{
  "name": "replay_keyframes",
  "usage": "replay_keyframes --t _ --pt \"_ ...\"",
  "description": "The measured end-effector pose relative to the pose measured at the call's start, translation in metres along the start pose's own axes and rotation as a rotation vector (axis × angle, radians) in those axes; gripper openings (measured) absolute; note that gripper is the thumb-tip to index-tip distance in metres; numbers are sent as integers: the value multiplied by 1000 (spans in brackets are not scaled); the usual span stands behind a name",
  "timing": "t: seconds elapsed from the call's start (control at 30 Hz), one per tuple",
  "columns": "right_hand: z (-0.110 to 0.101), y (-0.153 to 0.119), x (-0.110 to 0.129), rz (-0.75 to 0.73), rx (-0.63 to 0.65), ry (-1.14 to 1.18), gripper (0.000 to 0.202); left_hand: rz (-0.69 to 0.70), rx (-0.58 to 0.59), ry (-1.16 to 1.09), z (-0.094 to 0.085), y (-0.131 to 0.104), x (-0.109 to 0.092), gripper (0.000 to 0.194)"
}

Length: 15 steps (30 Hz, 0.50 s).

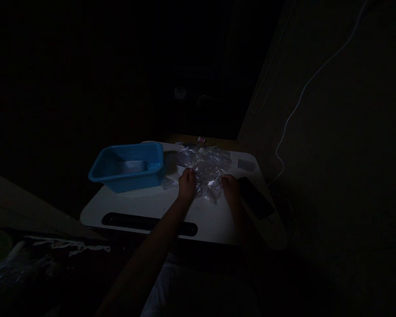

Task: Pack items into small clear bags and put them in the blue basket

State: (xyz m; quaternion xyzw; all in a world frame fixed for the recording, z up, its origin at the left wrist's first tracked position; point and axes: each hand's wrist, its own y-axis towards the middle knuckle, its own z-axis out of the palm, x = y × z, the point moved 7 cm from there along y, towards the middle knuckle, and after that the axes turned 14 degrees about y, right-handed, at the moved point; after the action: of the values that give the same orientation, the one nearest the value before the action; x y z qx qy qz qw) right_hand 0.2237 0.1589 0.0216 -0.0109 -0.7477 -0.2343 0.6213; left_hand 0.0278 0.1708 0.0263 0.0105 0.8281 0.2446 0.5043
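Note:
In dim light, crinkled clear plastic bags lie on a small white table. My left hand is closed on the plastic at its left side, thumb and fingers pinched together. At the right side of the same plastic, my right hand pinches an edge between thumb and fingers. More clear plastic is heaped just beyond both hands. Whether the hands hold one bag or several layers is too dark to tell.
A blue basin with a clear packet inside stands at the table's left. A dark flat object lies right of my right hand, a small clear packet behind it. A black slot runs along the front; a white cable hangs at right.

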Motion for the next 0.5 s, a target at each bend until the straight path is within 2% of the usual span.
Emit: replay_keyframes --t 0.4,0.5 --pt "-1 2 -5 32 -18 -10 23 -10 -24 -40 -2 0 3 32" --pt "-2 2 -7 29 -23 -16 21 -25 13 -76 1 0 3 32"
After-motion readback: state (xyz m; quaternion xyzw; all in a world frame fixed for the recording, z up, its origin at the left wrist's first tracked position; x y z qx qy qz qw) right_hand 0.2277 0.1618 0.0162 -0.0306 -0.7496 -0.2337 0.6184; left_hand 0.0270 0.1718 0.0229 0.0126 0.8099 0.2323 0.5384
